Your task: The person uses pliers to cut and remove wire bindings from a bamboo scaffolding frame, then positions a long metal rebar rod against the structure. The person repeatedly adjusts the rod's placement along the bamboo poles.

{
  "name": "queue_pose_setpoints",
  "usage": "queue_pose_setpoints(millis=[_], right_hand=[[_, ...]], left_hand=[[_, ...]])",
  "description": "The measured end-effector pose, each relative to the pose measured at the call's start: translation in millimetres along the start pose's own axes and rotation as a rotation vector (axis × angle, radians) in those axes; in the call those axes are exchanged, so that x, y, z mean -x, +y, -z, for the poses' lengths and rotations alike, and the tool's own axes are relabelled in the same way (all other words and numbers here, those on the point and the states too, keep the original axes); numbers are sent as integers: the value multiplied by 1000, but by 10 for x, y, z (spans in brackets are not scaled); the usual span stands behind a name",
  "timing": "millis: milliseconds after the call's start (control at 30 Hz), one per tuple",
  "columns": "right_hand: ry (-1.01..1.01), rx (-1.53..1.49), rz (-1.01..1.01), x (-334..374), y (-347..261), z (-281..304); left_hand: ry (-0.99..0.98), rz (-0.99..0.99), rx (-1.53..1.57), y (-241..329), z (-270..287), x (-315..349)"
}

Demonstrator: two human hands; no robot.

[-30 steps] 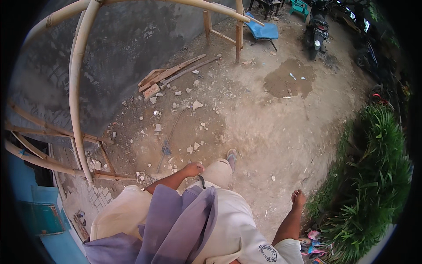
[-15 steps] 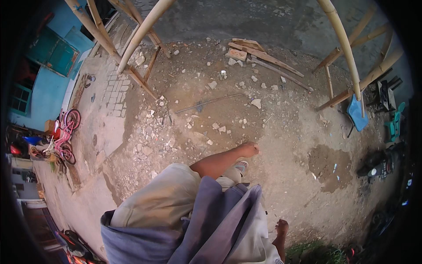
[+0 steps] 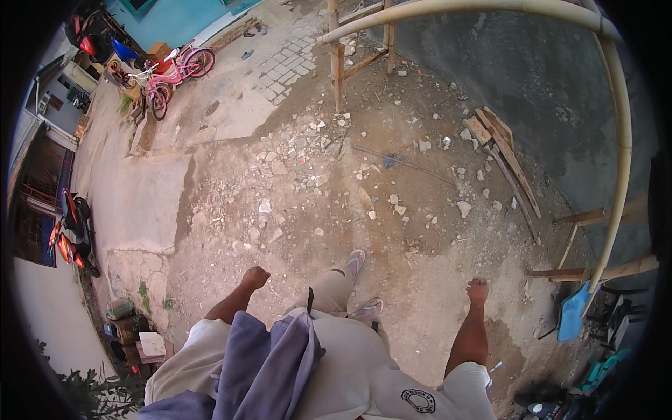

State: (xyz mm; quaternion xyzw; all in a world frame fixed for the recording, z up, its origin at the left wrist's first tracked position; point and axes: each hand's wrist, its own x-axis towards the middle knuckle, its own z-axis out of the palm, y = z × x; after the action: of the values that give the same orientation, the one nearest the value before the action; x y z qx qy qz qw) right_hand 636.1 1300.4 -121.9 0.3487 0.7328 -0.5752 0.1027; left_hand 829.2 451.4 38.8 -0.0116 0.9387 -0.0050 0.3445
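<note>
I look straight down at my own body on a dirt yard. My left hand [image 3: 255, 278] hangs at my side with its fingers curled into a fist, holding nothing. My right hand [image 3: 478, 290] hangs on the other side, also closed and without anything in it. A purple cloth [image 3: 266, 364] drapes over my front. My feet in sandals [image 3: 355, 262] stand on bare dirt scattered with stones. Neither hand touches any object.
Broken stones and rubble [image 3: 294, 175] lie ahead. Wooden planks [image 3: 504, 150] lie to the right near a bamboo frame [image 3: 616, 140]. A pink bicycle [image 3: 171, 73] stands far left, a red motorbike [image 3: 70, 231] at the left edge, a blue shovel-like object [image 3: 574, 311] at right.
My view has swung round, so the yard appears turned. The bamboo frame now sits at the right and the bicycle at upper left. My arms have swung, both hands now visible at my sides.
</note>
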Motion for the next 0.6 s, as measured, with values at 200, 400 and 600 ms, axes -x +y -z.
queue_pose_setpoints(millis=[200, 400, 600], right_hand=[[-237, 592, 473, 492, -1588, -3316], [-767, 807, 550, 1995, -1357, -5571], [-1293, 1534, 679, 2940, -1293, -6614]], left_hand=[[-258, 687, 1480, 148, -1038, 754], [-497, 571, 1608, -841, -709, 255], [139, 511, 1538, -2357, 521, -724]])
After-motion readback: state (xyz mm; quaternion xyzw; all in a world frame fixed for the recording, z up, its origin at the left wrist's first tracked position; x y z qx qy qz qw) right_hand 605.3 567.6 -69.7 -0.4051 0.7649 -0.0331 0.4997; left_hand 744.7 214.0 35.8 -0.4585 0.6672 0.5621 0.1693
